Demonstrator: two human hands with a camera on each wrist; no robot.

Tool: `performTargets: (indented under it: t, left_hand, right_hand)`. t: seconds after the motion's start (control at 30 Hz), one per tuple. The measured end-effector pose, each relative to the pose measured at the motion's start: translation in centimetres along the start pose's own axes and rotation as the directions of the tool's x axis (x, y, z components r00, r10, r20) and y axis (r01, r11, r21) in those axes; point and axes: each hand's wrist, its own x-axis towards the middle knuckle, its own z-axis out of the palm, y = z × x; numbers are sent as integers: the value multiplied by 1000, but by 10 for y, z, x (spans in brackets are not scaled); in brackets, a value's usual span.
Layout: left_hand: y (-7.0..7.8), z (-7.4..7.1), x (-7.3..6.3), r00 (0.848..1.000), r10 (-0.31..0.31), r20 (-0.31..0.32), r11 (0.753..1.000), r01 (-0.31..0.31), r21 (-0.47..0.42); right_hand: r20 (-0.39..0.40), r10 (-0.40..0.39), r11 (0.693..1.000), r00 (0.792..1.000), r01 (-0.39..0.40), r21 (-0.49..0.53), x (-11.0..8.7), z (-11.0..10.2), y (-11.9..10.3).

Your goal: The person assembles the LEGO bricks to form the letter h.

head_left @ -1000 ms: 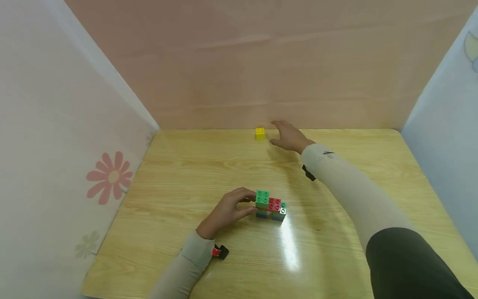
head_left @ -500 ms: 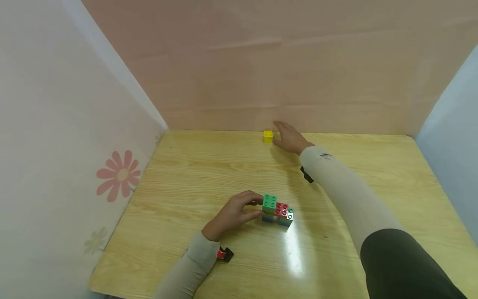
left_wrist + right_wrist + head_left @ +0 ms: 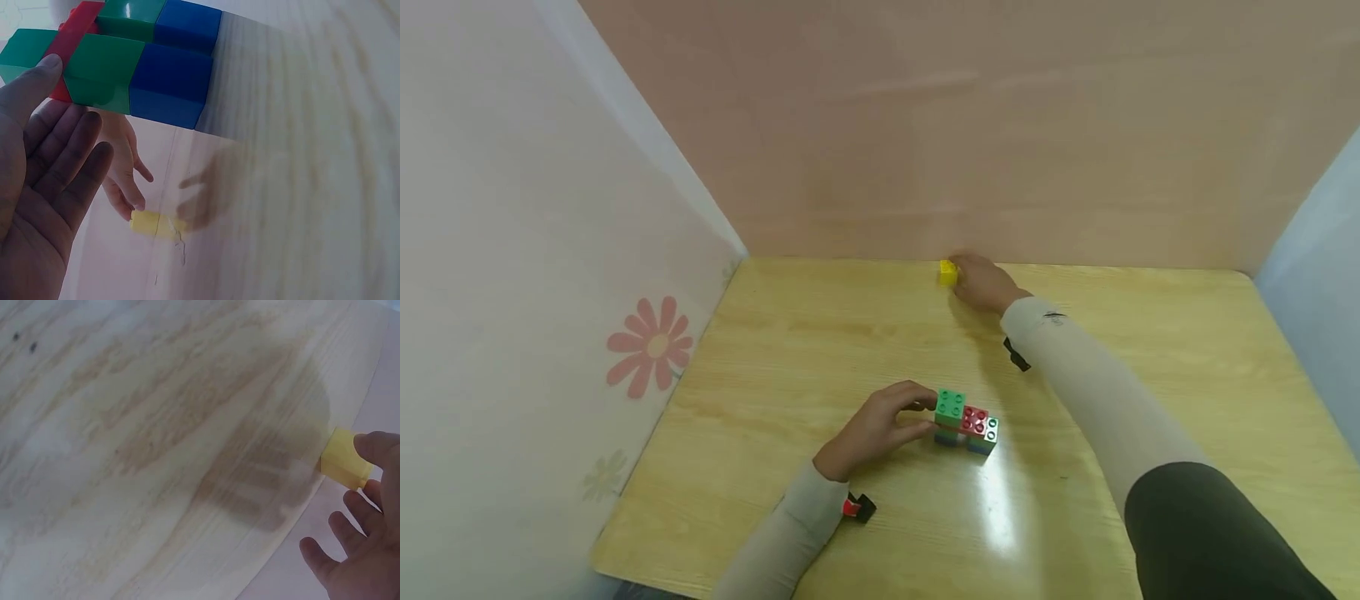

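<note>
My left hand (image 3: pixel 877 427) steadies a small structure of building bricks on the table. On top is a green brick (image 3: pixel 951 405) beside a red brick (image 3: pixel 975 420); below stand two legs, each a green brick (image 3: pixel 103 72) over a blue brick (image 3: pixel 169 84). In the left wrist view, the thumb lies on the red brick's side and the fingers are behind the structure. At the table's far edge, my right hand (image 3: pixel 987 285) pinches a yellow brick (image 3: pixel 947 272). The right wrist view has the thumb on the yellow brick, the other fingers spread below.
The wooden table (image 3: pixel 820 325) ends at a pinkish back panel (image 3: pixel 880 150) just behind the yellow brick. A pale panel with a flower print (image 3: pixel 651 346) borders the left side, and another pale panel (image 3: pixel 1318 217) the right.
My right hand has moved in from beside the yellow brick and closed its thumb and finger on it. The left hand stays at the brick structure; the whole head view has shifted slightly.
</note>
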Motion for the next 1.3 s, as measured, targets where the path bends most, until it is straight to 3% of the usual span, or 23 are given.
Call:
performTargets:
  t: [0.3,0.47,0.87,1.3]
  left_hand:
    - [3,-2,-1,999,-33,15,999,33,6]
    - [5,-5,-2,999,-43,15,999,43,-3]
    - [2,-6,-3,998,-70,12,998,70,-4]
    - [-3,-8,4,999,-50,-10,998,51,39]
  right_hand:
    - [-12,87,996,996,-87,-4,-9,-4,-9]
    - [1,85,996,996,-85,24,-18,-8,-10]
    - [45,101,995,994,-100,-21,-35,-16,-4]
    - [-15,56,997,998,-55,59,-47,-34,-1]
